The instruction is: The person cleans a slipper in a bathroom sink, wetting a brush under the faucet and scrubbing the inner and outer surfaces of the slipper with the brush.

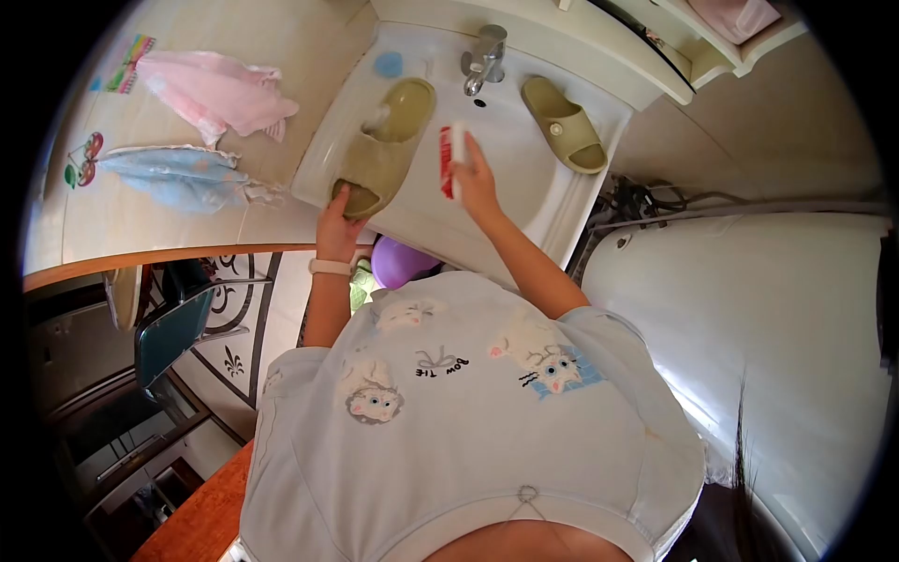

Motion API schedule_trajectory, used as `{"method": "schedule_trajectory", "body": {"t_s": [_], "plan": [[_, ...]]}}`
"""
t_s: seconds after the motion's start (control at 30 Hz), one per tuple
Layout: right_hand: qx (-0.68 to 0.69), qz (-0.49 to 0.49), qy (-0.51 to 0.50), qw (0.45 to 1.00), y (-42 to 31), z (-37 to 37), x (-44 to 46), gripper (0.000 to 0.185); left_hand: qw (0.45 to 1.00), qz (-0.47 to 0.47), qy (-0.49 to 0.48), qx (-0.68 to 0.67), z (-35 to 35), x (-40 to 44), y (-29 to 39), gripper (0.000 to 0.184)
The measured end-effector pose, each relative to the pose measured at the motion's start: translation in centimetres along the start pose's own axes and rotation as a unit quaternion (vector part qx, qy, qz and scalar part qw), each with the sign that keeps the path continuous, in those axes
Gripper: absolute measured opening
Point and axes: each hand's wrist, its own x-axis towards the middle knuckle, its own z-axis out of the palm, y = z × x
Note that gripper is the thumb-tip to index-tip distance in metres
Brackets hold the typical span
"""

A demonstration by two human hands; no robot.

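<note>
Over the left part of the white sink, my left hand [339, 223] grips the toe end of an olive-green slipper [375, 155], with some white foam on its strap side. My right hand [478, 183] is closed round a red and white brush [451, 161], held above the basin just right of that slipper and not touching it. A second green slipper [567, 126] rests on the sink's right rim. The chrome faucet [484, 61] stands at the back, above the drain hole.
Pink cloth [220, 94] and blue cloth [183, 176] hang on the tiled wall at the left. A light blue round item [389, 64] lies at the sink's back left corner. Below the sink is a purple basin [401, 262]. A white appliance [740, 328] stands at the right.
</note>
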Motion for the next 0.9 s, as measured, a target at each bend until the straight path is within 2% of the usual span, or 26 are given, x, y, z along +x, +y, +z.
{"method": "schedule_trajectory", "body": {"t_s": [0.03,0.07,0.1,0.17,0.23,0.3,0.43,0.53,0.6,0.67,0.7,0.73,0.77,0.83,0.87,0.9], "plan": [[0.195,0.046,0.027,0.979,-0.6,-0.3,0.4,0.068,1.0,0.002,0.0,-0.001,-0.1,-0.3,0.6,0.037],[0.252,0.131,0.03,0.959,-1.2,-1.6,0.4,0.073,1.0,0.001,-0.001,-0.013,-0.2,-0.9,1.3,0.04],[0.252,0.132,0.03,0.958,-1.2,-2.2,0.5,0.073,1.0,0.0,-0.002,-0.024,-0.5,-1.2,1.8,0.044],[0.211,0.163,0.09,0.96,-0.6,-3.2,0.6,0.076,1.0,0.0,-0.016,0.007,-2.1,-0.7,1.8,0.047],[0.184,0.186,0.089,0.961,-0.9,-3.7,0.2,0.074,0.999,-0.004,-0.031,0.037,-2.9,-0.4,1.7,0.051],[0.17,0.18,0.028,0.968,-0.1,-3.8,-0.1,0.073,0.998,-0.037,-0.032,0.049,-3.2,0.0,1.6,0.053],[0.162,0.192,-0.013,0.968,1.2,-3.5,-1.0,0.072,0.996,-0.065,-0.045,0.026,-3.6,1.7,0.6,0.053],[0.144,0.211,0.01,0.967,2.3,-3.5,-0.8,0.07,0.997,-0.057,-0.031,0.032,-3.2,1.9,0.1,0.052],[0.139,0.219,0.067,0.963,2.3,-4.0,-0.8,0.069,0.997,-0.074,-0.004,0.016,-3.2,2.3,0.1,0.048],[0.141,0.191,0.08,0.968,5.3,-4.9,0.0,0.07,0.996,-0.09,0.02,0.001,-2.5,2.5,0.1,0.044],[0.143,0.162,0.091,0.972,6.5,-5.3,0.3,0.071,0.995,-0.068,0.006,0.073,-1.8,2.2,0.3,0.041],[0.236,0.187,0.056,0.952,3.3,-5.9,0.1,0.062,0.989,-0.043,-0.009,0.144,-1.2,2.2,0.5,0.039],[0.236,0.184,0.057,0.952,2.1,-6.5,0.9,0.062,0.989,-0.042,-0.011,0.144,-1.4,3.3,0.0,0.039],[0.355,0.184,-0.031,0.916,0.8,-7.6,2.2,0.051,0.967,0.081,-0.035,0.237,-1.4,5.5,-1.1,0.037],[0.372,0.168,-0.029,0.913,0.2,-7.4,3.3,0.044,0.961,0.09,-0.044,0.259,-0.8,6.0,-1.2,0.042],[0.361,0.155,-0.037,0.919,-1.0,-7.2,4.2,0.052,0.961,0.102,-0.044,0.253,-0.3,7.0,-1.5,0.041]]}}
